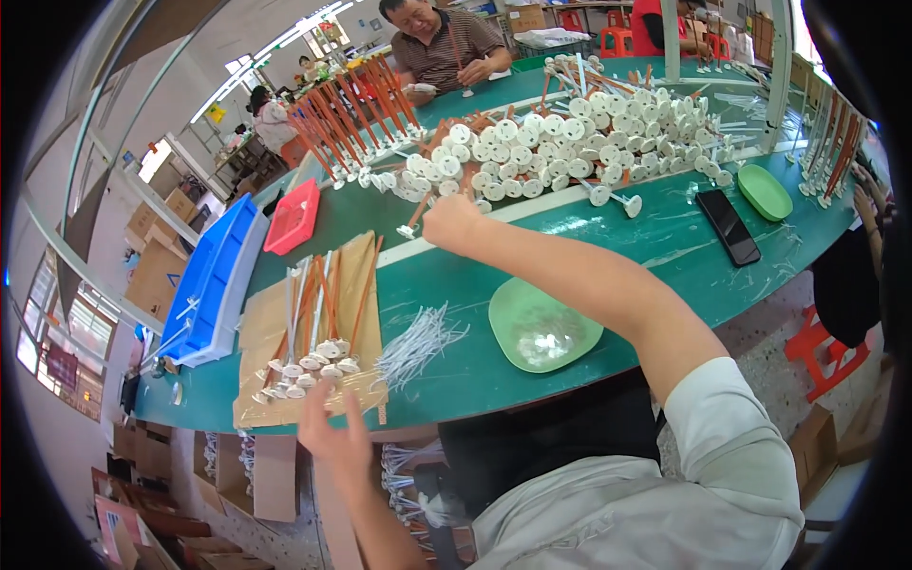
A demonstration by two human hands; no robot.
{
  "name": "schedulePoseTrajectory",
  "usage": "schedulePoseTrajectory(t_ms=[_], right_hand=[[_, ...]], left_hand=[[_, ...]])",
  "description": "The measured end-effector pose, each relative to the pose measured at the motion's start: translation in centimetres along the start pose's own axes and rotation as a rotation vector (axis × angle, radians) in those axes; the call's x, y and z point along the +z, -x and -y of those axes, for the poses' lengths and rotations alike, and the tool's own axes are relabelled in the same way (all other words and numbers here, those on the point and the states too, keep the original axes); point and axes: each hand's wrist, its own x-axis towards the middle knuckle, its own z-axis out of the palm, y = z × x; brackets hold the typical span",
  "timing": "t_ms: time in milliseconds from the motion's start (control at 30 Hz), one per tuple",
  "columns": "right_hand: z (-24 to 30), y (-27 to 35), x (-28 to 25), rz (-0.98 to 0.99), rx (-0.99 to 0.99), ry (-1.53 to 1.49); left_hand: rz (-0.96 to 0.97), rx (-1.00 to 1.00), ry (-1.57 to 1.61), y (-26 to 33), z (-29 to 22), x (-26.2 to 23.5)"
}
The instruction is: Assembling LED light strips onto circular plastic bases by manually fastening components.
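Observation:
My right hand (454, 220) reaches across the table to the near left edge of a large pile of white round-based sticks (532, 142). Its fingers are curled, and what they hold, if anything, is hidden. Beside it lies a brown stick with a white disc end (408, 230). My left hand (337, 439) is slightly blurred at the table's front edge, fingers apart and nothing in them. Just beyond those fingers, a bunch of brown and white sticks with white disc bases (309, 366) lies on a brown cardboard sheet (255, 342). Thin white strips (418, 347) lie loose beside it.
A green tray (546, 328) sits before me, with a phone (728, 228) and a smaller green dish (765, 193) to the right. Blue bins (214, 280) and a red tray (293, 217) stand left. Upright brown sticks (351, 114) form rows beyond. A co-worker (445, 47) sits opposite.

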Motion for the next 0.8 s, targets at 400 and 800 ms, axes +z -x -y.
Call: schedulePoseTrajectory(t_ms=[400,800], right_hand=[[9.0,22.0,-12.2,-0.53,-0.049,-0.598],[13.5,31.0,-9.0,-0.84,0.081,-0.856]], left_hand=[[0.551,-0.628,1.735,9.4,-13.4,6.5],[0.802,-0.623,1.852,13.7,-14.3,5.1]])
